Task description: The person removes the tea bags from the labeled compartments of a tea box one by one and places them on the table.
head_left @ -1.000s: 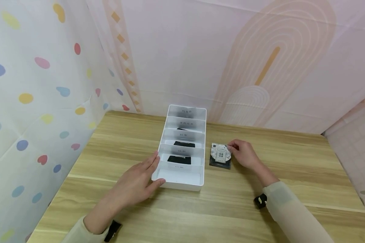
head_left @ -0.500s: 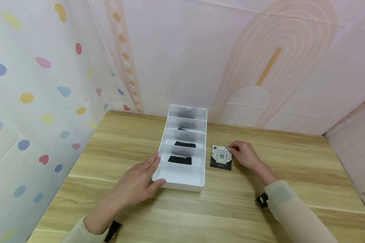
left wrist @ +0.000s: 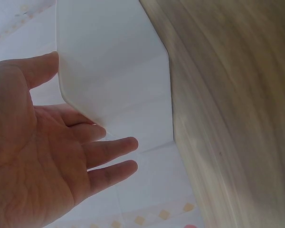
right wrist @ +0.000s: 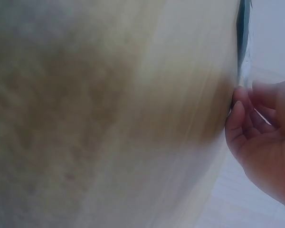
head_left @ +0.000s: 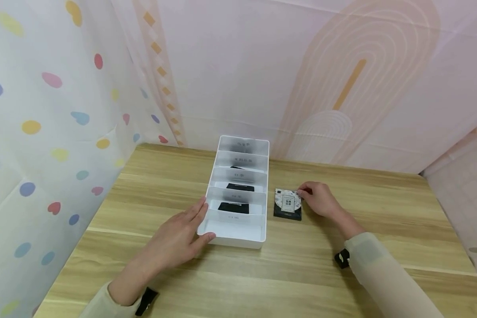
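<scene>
In the head view a white divided box [head_left: 233, 229] stands on the table, its compartments in a row from near to far. My left hand [head_left: 179, 238] rests at its near left corner, fingers extended along the side and thumb at the front rim. The left wrist view shows these fingers [left wrist: 111, 152] against the white wall. Right of the box lies a tea sachet [head_left: 288, 204], black below with a pale patterned top and a printed label. My right hand [head_left: 319, 198] pinches its upper right corner between thumb and fingertips, seen edge-on in the right wrist view.
Black packets [head_left: 233, 207] lie in several of the box's compartments, and the dividers carry printed labels. The wooden table [head_left: 238, 282] meets a patterned curtain [head_left: 230, 79] close behind the box. A dotted curtain [head_left: 55, 132] hangs at the left.
</scene>
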Tool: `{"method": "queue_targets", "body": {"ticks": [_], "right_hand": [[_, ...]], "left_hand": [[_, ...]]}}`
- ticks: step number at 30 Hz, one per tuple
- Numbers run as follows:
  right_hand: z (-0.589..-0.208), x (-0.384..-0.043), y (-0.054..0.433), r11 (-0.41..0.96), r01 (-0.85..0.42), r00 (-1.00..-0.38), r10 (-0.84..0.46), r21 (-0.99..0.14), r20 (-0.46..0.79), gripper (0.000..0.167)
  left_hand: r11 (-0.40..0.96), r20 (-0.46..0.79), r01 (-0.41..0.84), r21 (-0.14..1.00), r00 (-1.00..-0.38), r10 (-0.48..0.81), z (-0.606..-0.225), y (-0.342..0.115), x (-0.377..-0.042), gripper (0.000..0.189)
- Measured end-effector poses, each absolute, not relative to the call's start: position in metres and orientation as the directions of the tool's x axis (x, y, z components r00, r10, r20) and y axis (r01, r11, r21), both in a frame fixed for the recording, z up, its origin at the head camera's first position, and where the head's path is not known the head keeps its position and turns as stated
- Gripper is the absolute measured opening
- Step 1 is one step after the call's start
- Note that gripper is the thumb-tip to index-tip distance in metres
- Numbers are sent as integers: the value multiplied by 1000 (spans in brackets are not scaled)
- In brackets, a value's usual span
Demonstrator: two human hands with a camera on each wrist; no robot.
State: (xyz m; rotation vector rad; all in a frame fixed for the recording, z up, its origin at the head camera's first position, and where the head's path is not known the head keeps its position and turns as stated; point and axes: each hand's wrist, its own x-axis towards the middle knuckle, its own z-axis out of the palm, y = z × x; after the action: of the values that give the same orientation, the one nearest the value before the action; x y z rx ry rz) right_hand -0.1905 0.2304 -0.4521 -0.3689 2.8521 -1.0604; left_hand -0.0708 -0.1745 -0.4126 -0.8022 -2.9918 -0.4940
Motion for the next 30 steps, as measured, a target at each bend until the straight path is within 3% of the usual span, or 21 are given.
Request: {"method": "queue_targets", "body": {"ticks": [10, 30], "right_hand": [[-446, -187, 234, 727, -172, -975, -222, -664, 10, 20], [-418, -164, 234, 702, -309, -951, -238, -641, 198, 28]], "left_hand": [[815, 102, 503, 287, -862, 497, -410, -176, -71, 76], [819, 99, 497, 286, -866, 491, -410, -175, -70, 77]]}}
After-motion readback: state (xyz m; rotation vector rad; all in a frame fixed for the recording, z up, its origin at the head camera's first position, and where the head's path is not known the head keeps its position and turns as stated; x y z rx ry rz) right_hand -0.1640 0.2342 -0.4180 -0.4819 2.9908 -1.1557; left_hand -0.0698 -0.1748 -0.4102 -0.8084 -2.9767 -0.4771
